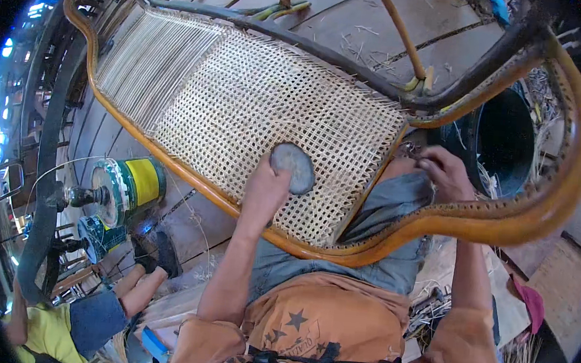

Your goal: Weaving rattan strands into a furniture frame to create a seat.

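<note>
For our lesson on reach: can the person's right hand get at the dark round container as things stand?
Probably yes: no part of the curved frame shows between the right hand and the dark round container, though depth is unclear.

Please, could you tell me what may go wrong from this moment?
The left hand holds a round grey disc at the woven seat; if it presses too hard, some strands might fray or break.

The right arm passes under the curved wooden frame, with the right hand inside its opening; a sudden tilt could pinch it.

Toward the far end, the strands mostly run one way, so they may snag or shift more easily.
</note>
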The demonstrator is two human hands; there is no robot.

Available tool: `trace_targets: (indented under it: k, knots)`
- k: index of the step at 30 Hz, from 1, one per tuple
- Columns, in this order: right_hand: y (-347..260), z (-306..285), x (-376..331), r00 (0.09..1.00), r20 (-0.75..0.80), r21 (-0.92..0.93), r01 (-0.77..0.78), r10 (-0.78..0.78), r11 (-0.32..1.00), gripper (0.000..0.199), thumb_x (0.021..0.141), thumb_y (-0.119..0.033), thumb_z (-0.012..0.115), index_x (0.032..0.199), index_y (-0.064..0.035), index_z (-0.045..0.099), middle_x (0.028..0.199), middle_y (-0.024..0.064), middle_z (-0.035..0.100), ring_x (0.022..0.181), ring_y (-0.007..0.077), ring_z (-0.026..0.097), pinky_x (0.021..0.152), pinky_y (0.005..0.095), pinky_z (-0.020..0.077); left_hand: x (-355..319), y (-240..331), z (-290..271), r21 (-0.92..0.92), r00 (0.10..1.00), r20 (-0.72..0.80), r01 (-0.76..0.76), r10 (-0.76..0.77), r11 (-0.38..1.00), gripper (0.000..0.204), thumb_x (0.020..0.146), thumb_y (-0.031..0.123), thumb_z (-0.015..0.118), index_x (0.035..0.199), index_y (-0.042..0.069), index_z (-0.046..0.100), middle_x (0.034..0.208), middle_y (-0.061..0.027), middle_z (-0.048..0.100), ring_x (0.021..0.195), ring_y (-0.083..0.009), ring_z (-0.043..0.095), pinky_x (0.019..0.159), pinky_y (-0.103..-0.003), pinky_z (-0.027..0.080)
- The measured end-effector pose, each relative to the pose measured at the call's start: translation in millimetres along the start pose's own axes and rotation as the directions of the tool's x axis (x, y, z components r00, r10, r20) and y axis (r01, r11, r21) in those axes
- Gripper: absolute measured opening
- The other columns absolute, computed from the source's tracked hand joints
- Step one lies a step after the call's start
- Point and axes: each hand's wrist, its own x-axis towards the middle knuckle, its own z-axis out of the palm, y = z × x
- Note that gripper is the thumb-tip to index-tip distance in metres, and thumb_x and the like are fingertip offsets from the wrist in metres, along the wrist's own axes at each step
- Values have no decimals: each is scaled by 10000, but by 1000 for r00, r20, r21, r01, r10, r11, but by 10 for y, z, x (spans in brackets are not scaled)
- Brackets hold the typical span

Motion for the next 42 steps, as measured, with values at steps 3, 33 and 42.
trace_targets:
  k: [3,33,42]
  knots:
    - [27,185,571,952,187,-118,268,-243,956,96,801,-45,582,891,-17,562,736,-9,514,653,78,472,578,233,408,252,356,239,-1,995,30,97,-97,995,387,777,178,452,1082,-54,498,917,-279,594,871,-383,592,800,-416,453]
    - [-143,581,958,893,-419,-94,139,-166,986,253,802,-154,615,992,-6,537,858,112,631,765,206,596,714,332,458,757,882,1082,-598,904,403,142,142,789,188,849,189,533,851,10,589,611,-1,507,497,-84,469,453,-239,378]
    - [136,-745,-790,290,-922,285,57,257,957,275,833,-163,553,1033,24,560,889,106,609,792,180,551,699,290,438,784,759,989,-239,764,628,6,150,971,241,800,250,569,701,30,570,536,5,456,474,-84,403,456,-267,355]
